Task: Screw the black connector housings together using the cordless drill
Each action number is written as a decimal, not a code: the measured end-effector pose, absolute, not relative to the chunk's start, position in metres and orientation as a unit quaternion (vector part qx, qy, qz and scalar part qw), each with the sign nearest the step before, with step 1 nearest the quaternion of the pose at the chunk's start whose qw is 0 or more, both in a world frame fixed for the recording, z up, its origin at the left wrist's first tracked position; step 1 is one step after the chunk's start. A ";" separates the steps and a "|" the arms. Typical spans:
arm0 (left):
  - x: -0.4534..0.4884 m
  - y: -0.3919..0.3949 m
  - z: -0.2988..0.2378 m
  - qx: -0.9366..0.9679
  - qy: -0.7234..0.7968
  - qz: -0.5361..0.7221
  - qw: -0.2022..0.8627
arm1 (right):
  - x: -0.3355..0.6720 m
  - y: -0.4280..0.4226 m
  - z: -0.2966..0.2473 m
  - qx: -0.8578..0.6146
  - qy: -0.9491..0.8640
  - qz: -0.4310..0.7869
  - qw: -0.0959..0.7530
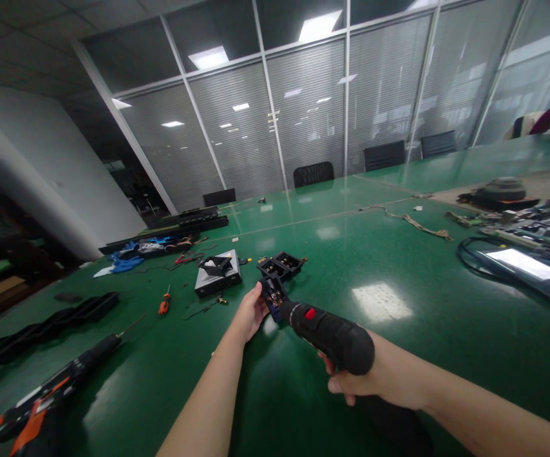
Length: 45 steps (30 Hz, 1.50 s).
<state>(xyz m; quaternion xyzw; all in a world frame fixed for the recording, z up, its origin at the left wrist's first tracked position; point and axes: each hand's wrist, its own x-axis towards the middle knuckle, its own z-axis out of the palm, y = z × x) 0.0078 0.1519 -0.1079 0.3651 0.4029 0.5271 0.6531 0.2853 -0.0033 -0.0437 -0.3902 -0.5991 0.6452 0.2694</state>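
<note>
My right hand [358, 381] is wrapped round the grip of a black cordless screwdriver [329, 333] with a red button on top. Its nose points forward and left, at a small black open-topped box [273, 297]; whether the tip touches inside is hidden. Copper-coloured parts show within that box. My left hand [252, 312] holds the box by its left side, thumb along the near edge. Just beyond sit more black compartments [282, 265] with small parts in them, close against the held box; I cannot tell if they are joined.
To the left lie an orange-black power drill [60, 381], a small orange screwdriver [164, 303], a black tray strip [65, 322] and a silver box [218, 274]. Blue gloves [126, 261] lie farther back. On the right are a tablet-like device [527, 266], circuit boards [536, 222] and a cord [418, 222].
</note>
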 end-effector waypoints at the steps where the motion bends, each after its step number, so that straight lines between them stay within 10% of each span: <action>1: 0.007 0.152 -0.108 0.367 0.404 0.527 0.652 | 0.285 -0.004 -0.043 -0.387 -0.600 0.644 0.273; 45: 0.004 0.152 -0.104 0.416 0.411 0.502 0.637 | 0.284 -0.003 -0.030 -0.383 -0.633 0.620 0.262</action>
